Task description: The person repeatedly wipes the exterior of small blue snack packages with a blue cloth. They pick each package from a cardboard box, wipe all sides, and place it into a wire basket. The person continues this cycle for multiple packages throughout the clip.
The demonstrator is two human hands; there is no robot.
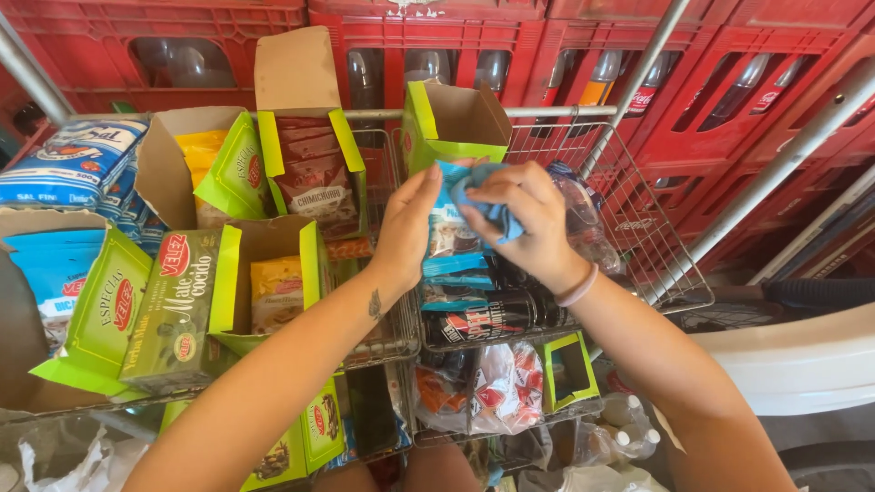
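My left hand point(407, 226) and my right hand point(523, 221) meet over a wire basket point(638, 228), both pinching small blue-topped spice sachets point(448, 228). The right hand's fingers curl round a folded blue packet point(492, 215). Just behind the hands stands an open green carton point(453, 123) with its flap up. More blue-edged sachets point(456, 269) and black packets point(492, 314) lie stacked under the hands in the same basket.
Open green cartons of sachets point(310, 169) and a green yerba box point(173, 310) fill the wire shelf to the left. Blue and white salt bags point(68, 164) sit far left. Red bottle crates point(711, 82) stand behind. Red and white packets point(497, 387) lie below.
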